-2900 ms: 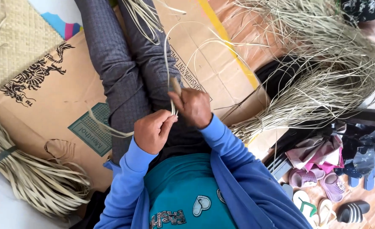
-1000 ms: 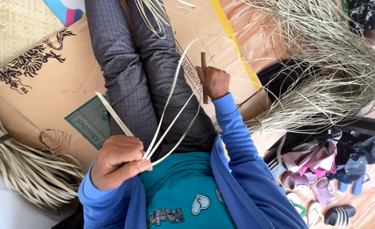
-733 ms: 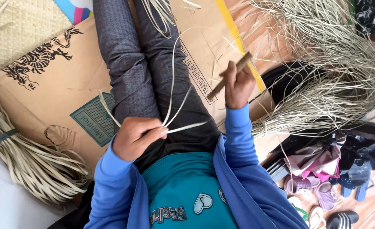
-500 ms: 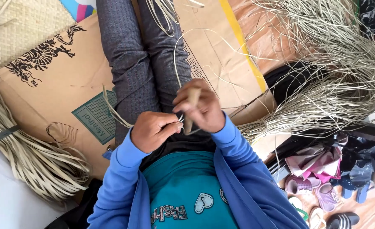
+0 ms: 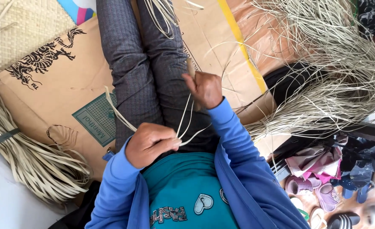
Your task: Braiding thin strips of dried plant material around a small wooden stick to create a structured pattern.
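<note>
Since half a second earlier, the two hands had been drawn apart: the right hand (image 5: 205,89) was lifted away from the left, and the pale leaf strips (image 5: 186,121) were stretched between them. The right hand was closed around a brown stick tool (image 5: 191,68), whose tip was seen above the knuckles, with the strips running up to it. The left hand (image 5: 149,144) was pinched shut on the near ends of the strips, just above the teal shirt (image 5: 183,191), and one wider strip (image 5: 119,111) was left trailing to the left over the grey trousers (image 5: 132,55). Flattened cardboard (image 5: 60,85) was spread under the legs. A tied bundle of broad strips (image 5: 30,161) was laid at the left, a heap of thin fibres (image 5: 331,72) at the right, and sandals (image 5: 319,191) were seen at the lower right.
</note>
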